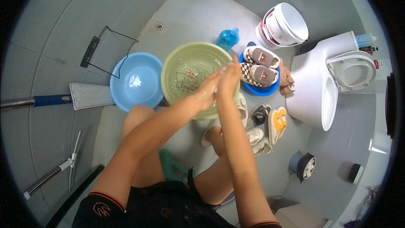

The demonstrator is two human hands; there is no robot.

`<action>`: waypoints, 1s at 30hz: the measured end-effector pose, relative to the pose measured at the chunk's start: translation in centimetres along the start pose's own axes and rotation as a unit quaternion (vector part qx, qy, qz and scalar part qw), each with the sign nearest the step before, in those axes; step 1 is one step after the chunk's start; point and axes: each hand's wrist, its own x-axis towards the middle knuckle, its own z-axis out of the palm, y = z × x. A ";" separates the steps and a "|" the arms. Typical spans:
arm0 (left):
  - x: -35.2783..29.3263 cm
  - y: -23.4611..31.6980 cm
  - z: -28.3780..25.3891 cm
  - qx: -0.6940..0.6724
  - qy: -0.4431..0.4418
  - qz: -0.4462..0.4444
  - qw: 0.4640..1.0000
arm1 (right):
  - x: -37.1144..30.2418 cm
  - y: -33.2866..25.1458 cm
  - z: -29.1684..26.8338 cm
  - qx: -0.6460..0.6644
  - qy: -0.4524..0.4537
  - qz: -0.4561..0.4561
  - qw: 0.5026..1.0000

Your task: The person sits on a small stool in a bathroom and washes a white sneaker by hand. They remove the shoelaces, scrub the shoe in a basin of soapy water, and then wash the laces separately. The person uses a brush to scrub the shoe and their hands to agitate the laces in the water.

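2 hands over basin, toilet right

A small bathroom — open white toilet, round floor drain, grey tiled wall, squeegee, flat mop

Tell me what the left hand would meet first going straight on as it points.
The right hand: the left hand points up and rightward in the picture, straight at it. They appear to touch, though the exact contact is hard to see.
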 end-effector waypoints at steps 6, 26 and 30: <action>3.5 2.5 -3.6 0.037 0.075 0.066 0.994 | -5.6 2.9 1.3 -0.158 -0.064 -0.133 0.976; 0.8 0.4 -1.9 -0.009 -0.017 0.035 0.999 | 0.1 7.1 -0.8 -0.021 -0.053 -0.006 0.998; 2.4 1.6 -2.8 0.104 0.028 0.112 0.988 | -1.1 9.0 -0.4 -0.070 -0.037 -0.021 0.997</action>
